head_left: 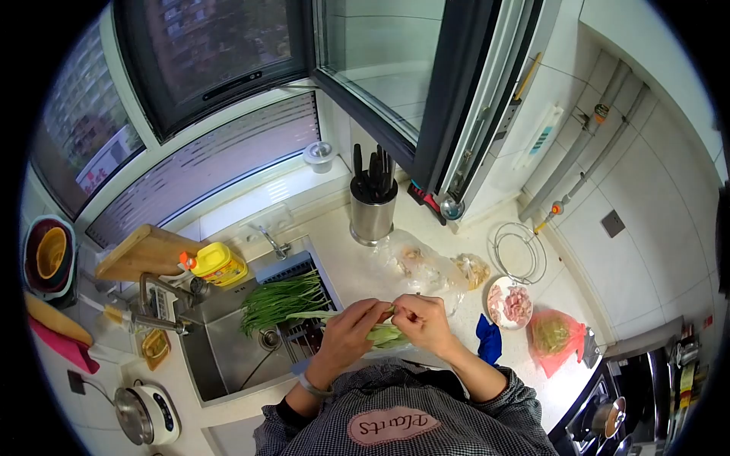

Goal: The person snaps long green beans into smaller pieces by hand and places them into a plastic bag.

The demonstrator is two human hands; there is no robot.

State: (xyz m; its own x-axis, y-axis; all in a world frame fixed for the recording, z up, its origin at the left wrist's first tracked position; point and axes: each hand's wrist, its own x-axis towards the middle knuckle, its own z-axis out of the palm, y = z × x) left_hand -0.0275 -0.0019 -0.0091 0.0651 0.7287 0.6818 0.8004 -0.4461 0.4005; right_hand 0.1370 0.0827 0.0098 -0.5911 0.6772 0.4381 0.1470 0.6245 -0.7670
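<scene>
My left hand (350, 334) and my right hand (423, 323) are close together over the counter in front of my apron. Their fingertips pinch a small pale green vegetable piece (388, 310), whose kind I cannot make out. A long pale green stalk (310, 314) sticks out to the left from behind my left hand. Just below the hands lies a pile of pale green vegetable (386, 335), partly covered by them. Long thin green leaves (281, 302), like chives, rest on a rack at the sink, left of my left hand.
The steel sink (220, 372) is on the left, with a yellow bottle (218, 264) behind it. A knife holder (373, 209) stands at the back by plastic bags (414, 262). To the right are a plate of raw meat (511, 304), a red bag (557, 340) and the stove (585, 410).
</scene>
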